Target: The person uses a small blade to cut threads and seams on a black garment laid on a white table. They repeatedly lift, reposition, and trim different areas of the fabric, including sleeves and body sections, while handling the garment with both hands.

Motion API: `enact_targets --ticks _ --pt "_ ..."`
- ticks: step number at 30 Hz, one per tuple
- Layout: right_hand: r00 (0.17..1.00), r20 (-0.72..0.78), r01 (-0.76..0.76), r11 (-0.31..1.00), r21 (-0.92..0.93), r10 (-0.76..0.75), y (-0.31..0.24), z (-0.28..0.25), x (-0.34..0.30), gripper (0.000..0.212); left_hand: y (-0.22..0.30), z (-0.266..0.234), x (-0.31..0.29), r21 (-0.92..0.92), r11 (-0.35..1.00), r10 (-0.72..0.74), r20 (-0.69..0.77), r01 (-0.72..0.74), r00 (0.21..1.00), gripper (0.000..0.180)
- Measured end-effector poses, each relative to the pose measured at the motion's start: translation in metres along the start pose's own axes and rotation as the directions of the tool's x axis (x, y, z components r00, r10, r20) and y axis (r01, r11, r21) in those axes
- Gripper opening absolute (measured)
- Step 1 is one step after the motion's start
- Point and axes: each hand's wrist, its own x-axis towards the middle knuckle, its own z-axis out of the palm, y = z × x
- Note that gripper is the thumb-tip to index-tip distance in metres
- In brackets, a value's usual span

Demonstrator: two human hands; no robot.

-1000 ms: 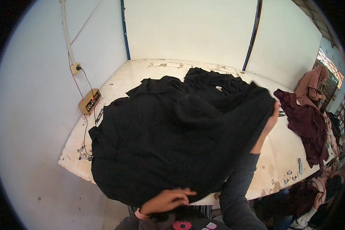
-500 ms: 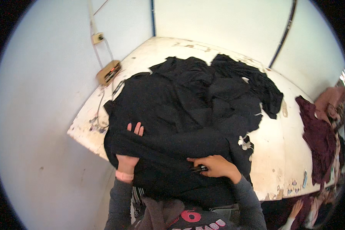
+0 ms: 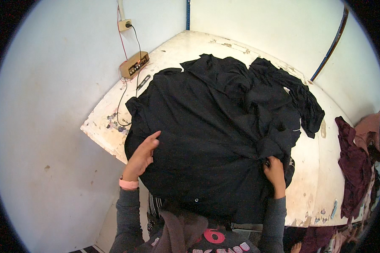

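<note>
A large black garment (image 3: 198,126) lies spread and rumpled over the white table, its front part hanging toward me. At its near left side my left hand (image 3: 142,156) rests on the cloth, fingers stretched out and nothing held. My right hand (image 3: 275,172) is closed at the right side of the garment, and folds run outward from its fingers. Something small and dark shows at those fingertips, largely hidden. One small pale button (image 3: 196,200) is visible low on the cloth.
A brown box with knobs (image 3: 135,66) sits at the table's left edge, wired to a wall socket (image 3: 125,25). Beside it lies a slim dark tool (image 3: 143,82). Maroon cloth (image 3: 354,173) lies on the right, near a small blue object (image 3: 334,208). Walls border the table (image 3: 314,177).
My left hand has come out from under a fold and now lies on top. My right hand has moved right, from mid-garment to its side. The fold across the front is flattened.
</note>
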Motion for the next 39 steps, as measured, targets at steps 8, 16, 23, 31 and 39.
enact_targets --ticks 8,16,23,31,39 --pt "0.993 0.049 0.093 0.976 0.199 -0.104 -0.076 -0.067 -0.025 0.034 -0.010 0.018 0.007 -0.120 0.991 0.050 -0.095 -0.061 0.994 0.075" --pt "0.960 -0.140 0.277 0.750 0.600 -0.242 -0.171 -0.073 -0.037 0.030 0.025 0.100 -0.017 -0.488 0.872 0.052 0.008 -0.041 0.999 0.041" --pt "0.953 -0.270 0.298 0.601 0.741 -0.139 -0.197 -0.043 -0.042 0.047 0.035 0.129 -0.017 -0.487 0.862 0.183 0.034 -0.144 0.983 0.046" --pt "0.948 -0.309 0.295 0.573 0.765 -0.076 -0.201 -0.040 -0.039 0.032 0.033 0.129 -0.017 -0.526 0.840 0.207 0.086 -0.132 0.975 0.051" --pt "0.890 -0.452 0.410 0.547 0.730 -0.063 -0.210 -0.038 -0.035 0.030 0.034 0.137 -0.021 -0.583 0.804 0.183 0.056 -0.117 0.982 0.047"
